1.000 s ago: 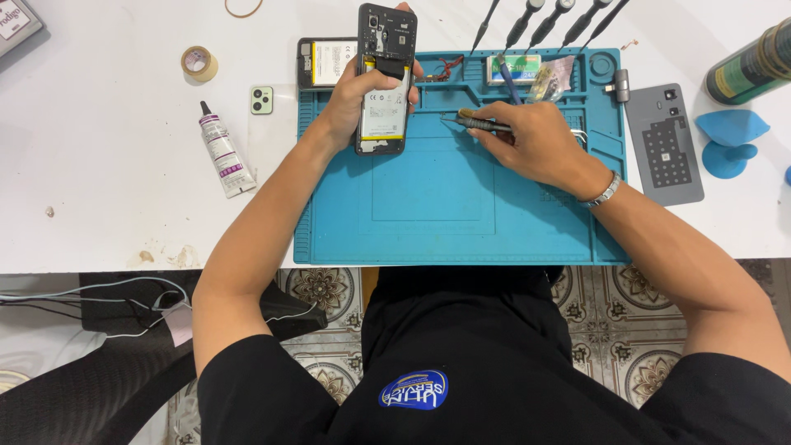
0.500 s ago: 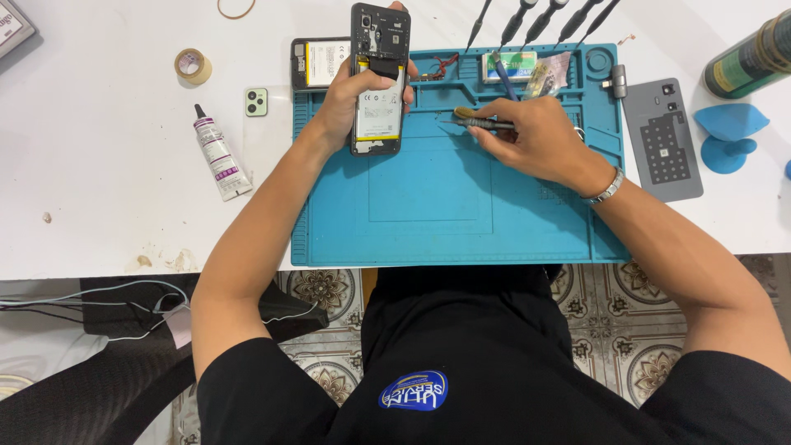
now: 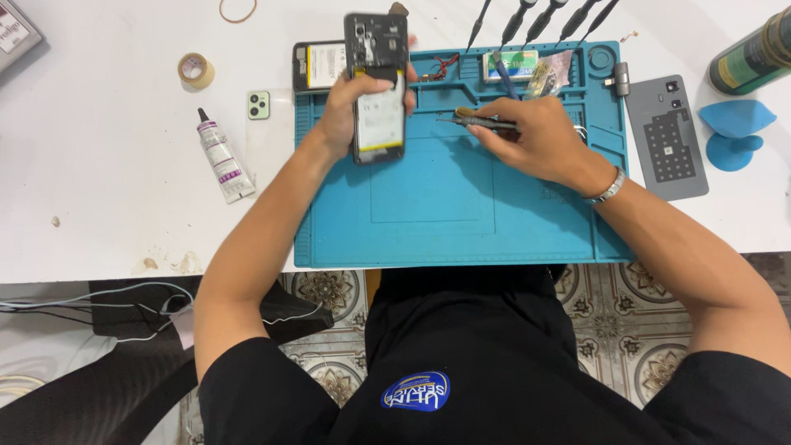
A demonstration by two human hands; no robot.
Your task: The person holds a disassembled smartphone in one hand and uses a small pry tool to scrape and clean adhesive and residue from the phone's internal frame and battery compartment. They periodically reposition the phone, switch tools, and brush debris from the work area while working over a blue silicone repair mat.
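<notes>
Now our left hand (image 3: 350,111) grips the opened phone (image 3: 377,86), long axis pointing away from us, over the blue mat (image 3: 428,214). Our right hand (image 3: 527,136) pinches a screwdriver (image 3: 478,122), tip aimed left at the phone, just beside it.

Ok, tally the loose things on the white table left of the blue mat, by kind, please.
Glue tube: 1
Tape roll: 1
Camera module, green: 1
Rubber band: 1
Total: 4
</notes>
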